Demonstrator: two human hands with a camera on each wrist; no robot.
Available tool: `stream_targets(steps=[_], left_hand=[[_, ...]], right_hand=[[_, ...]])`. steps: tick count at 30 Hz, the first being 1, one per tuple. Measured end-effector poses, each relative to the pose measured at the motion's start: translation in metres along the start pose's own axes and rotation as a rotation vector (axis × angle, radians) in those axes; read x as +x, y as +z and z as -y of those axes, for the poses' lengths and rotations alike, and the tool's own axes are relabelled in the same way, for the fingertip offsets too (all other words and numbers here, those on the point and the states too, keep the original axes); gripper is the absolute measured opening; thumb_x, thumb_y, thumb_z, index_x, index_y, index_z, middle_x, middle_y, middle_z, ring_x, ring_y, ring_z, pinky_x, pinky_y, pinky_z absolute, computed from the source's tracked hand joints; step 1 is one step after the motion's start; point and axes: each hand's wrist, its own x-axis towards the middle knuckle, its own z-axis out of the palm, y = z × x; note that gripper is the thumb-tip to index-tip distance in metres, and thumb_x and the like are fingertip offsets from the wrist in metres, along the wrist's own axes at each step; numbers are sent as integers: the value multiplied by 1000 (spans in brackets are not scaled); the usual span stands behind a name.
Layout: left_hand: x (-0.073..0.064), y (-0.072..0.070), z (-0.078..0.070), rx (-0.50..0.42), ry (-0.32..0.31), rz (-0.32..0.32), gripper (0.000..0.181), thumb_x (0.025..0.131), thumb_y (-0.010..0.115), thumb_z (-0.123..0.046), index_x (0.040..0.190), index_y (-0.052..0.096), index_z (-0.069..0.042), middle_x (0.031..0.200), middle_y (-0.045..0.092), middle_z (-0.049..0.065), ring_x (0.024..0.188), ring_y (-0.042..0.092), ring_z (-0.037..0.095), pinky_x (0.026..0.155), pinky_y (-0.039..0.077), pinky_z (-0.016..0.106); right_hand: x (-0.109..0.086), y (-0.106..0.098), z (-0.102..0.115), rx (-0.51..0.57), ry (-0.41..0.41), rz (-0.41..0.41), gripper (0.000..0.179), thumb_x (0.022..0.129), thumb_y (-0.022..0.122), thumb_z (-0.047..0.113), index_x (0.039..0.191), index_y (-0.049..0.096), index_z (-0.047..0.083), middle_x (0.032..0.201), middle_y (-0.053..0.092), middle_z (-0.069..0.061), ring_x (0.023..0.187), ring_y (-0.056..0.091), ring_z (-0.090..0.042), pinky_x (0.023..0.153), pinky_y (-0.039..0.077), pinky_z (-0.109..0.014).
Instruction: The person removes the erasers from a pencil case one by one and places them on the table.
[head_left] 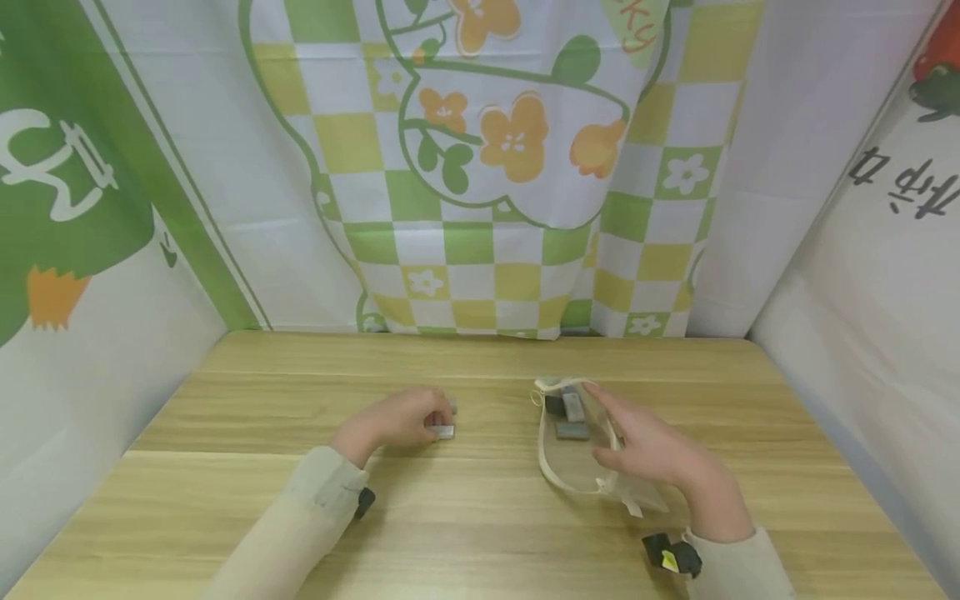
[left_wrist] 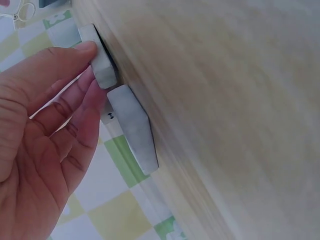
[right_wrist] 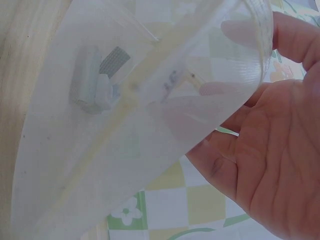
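My left hand (head_left: 411, 417) pinches a small grey block (left_wrist: 102, 62) between thumb and fingertips, close over the table. A second grey block (left_wrist: 134, 127), with slanted ends, sits right beside it. At the right, a translucent pouch (head_left: 573, 467) with cream edging lies with its mouth spread. Several dark and grey blocks (head_left: 572, 431) are inside it, visible through the film in the right wrist view as well. My right hand (head_left: 645, 437) is at the pouch's mouth, fingers and thumb spread apart against its rim. Parts of those fingers show only hazily through the film.
The wooden table (head_left: 465, 533) runs back to a checkered curtain (head_left: 480, 275) with flower prints. White cloth panels hang at the left and right sides. A thin cord loop (head_left: 537, 397) hangs off the pouch's left edge.
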Motion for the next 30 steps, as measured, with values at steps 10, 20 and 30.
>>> stream_targets(steps=[10, 20, 30], left_hand=[[2, -6, -5, -34, 41, 26, 7, 87, 71, -2, 86, 72, -8, 82, 66, -1, 71, 52, 7, 67, 47, 21], [0, -4, -9, -26, 6, -32, 13, 89, 69, -5, 102, 72, -4, 101, 71, 6, 91, 65, 17, 83, 56, 32], [-1, 0, -23, -86, -44, -81, 21, 90, 62, -5, 109, 70, -7, 108, 72, 4, 100, 67, 21, 89, 56, 37]], right_hand=[[0, 0, 0, -1, 2, -2, 82, 90, 68, 15, 155, 21, -3, 158, 28, -29, 142, 33, -49, 115, 30, -61], [-1, 2, 0, 1, 0, -3, 82, 89, 68, 15, 155, 22, -3, 158, 28, -29, 142, 32, -50, 115, 29, -62], [-1, 1, 0, 2, 1, 2, 82, 90, 68, 15, 155, 21, -2, 158, 28, -29, 142, 33, -49, 115, 30, -62]])
